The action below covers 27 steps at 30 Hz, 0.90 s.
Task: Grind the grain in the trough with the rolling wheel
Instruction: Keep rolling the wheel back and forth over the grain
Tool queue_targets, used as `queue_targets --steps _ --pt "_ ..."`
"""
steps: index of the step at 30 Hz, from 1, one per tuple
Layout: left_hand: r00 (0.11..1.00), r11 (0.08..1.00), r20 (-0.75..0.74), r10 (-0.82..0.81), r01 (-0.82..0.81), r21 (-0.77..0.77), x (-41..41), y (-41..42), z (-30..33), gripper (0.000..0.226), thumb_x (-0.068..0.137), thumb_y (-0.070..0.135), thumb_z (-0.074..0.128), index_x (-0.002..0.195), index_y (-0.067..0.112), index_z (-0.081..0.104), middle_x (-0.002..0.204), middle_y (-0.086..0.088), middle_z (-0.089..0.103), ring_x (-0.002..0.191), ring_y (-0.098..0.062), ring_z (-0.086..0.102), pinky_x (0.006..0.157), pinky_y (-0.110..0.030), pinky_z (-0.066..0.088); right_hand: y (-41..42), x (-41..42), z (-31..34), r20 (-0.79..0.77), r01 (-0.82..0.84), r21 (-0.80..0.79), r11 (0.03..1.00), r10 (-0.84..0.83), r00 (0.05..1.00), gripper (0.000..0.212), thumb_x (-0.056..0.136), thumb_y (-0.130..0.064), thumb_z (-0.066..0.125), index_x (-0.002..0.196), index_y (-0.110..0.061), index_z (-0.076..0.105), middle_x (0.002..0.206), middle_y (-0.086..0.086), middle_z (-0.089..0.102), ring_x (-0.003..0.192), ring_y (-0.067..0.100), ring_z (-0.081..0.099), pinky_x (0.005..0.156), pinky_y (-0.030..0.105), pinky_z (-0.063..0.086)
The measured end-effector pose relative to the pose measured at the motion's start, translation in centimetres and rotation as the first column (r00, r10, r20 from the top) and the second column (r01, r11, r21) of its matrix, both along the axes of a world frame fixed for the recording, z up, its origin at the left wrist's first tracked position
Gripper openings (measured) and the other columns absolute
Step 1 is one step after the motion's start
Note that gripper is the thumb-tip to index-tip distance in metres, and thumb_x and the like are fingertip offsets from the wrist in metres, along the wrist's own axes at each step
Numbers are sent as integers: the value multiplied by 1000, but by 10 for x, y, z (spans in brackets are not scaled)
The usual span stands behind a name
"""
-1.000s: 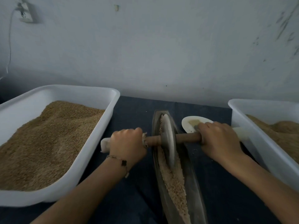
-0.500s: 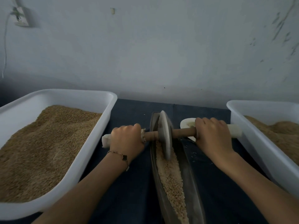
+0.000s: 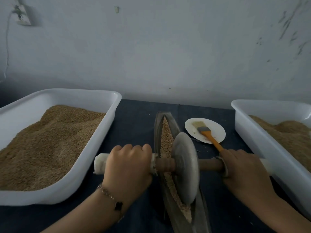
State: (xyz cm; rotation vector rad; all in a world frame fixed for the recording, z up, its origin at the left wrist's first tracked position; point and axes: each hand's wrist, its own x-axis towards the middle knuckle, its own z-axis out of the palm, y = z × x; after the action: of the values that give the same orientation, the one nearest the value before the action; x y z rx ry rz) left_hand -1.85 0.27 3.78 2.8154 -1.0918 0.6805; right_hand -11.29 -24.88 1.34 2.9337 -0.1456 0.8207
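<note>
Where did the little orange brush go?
In the head view, the orange brush lies on the small white plate, right of the trough, just beyond the right hand.

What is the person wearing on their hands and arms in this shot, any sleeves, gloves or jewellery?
Both forearms are bare, with no sleeves in view, and neither of the hands wears a glove. The left hand has a thin chain bracelet at the wrist, carrying a small dark clover-shaped charm. The right hand shows no bracelet or watch. Any rings are too small to tell.
</note>
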Motion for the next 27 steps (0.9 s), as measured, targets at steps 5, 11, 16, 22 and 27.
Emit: queue_targets --steps 5,11,16,22,27 --pt "997 998 31 67 -67 -14 38 -13 -9 27 69 32 70 70 23 45 59 8 49 52 -12 44 55 -25 31 -9 43 -3 -12 91 20 996 -90 996 39 53 -4 82 67 -19 49 57 -1 52 51 17 39 51 30 28" --pt "971 970 19 239 -237 -47 100 -38 -7 23 88 35 50 74 23 35 62 9 36 61 -12 40 62 -28 31 -22 116 10 -1 151 3 988 -151 988 20 81 -15 60 72 -20 44 72 3 60 64 24 49 60 33 29" --pt "939 950 -218 267 -294 -104 132 -45 -6 25 90 35 50 70 24 39 66 6 48 60 -14 46 63 -29 38 -22 146 31 174 113 -106 988 -93 980 21 86 -15 65 70 -9 53 65 12 58 63 32 53 60 33 26" --pt "957 963 -179 228 -249 -107 113 -29 -24 33 89 35 51 63 26 32 60 10 41 50 -6 35 46 -24 21 -3 117 27 173 134 -121 984 -112 979 20 70 0 72 68 -7 53 62 11 56 62 32 53 60 36 34" --pt "964 976 -157 215 -217 10 72 -19 -15 29 87 38 51 68 27 33 61 10 41 54 -8 41 52 -25 29 5 69 16 52 137 -39 990 -135 989 22 66 -3 78 78 -9 60 69 8 62 67 31 57 63 40 42"
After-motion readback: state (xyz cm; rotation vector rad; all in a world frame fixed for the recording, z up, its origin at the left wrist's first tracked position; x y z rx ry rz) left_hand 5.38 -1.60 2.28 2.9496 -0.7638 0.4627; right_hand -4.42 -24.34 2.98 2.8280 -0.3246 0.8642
